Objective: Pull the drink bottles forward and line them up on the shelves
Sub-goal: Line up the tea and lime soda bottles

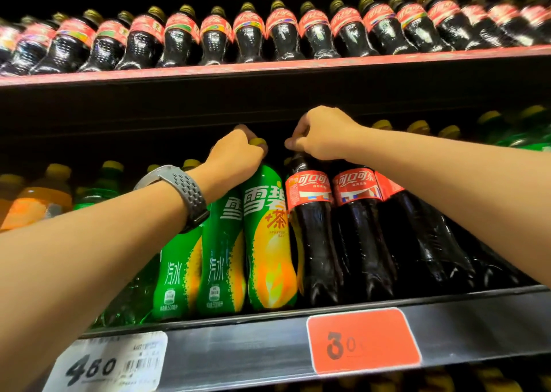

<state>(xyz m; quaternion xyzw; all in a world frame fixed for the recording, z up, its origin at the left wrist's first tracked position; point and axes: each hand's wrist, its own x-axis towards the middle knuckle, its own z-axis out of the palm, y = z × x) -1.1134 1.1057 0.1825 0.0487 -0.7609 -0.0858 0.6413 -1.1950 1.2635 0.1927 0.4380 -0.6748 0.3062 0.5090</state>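
Gripping by the tops — our left hand (235,153) curls round the yellow cap (258,141) of the green bottle (268,242), while our right hand (323,137) pinches the top of the cola bottle (311,230), hands just apart. Both bottles stand near the front of the shelf (238,341) — top holds probably let us drag them into line.

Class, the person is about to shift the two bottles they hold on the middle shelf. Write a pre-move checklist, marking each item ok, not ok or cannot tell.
1. Left hand grips the yellow cap of the green plastic soda bottle: ok.
2. Right hand grips the top of the dark cola bottle with the red label: ok.
3. Both labels face forward: ok.
4. Both bases stand behind the black shelf lip: ok.
5. Fronts level with neighbouring bottles: cannot tell, wide lens.
6. Stock behind in the rows: cannot tell, dark.
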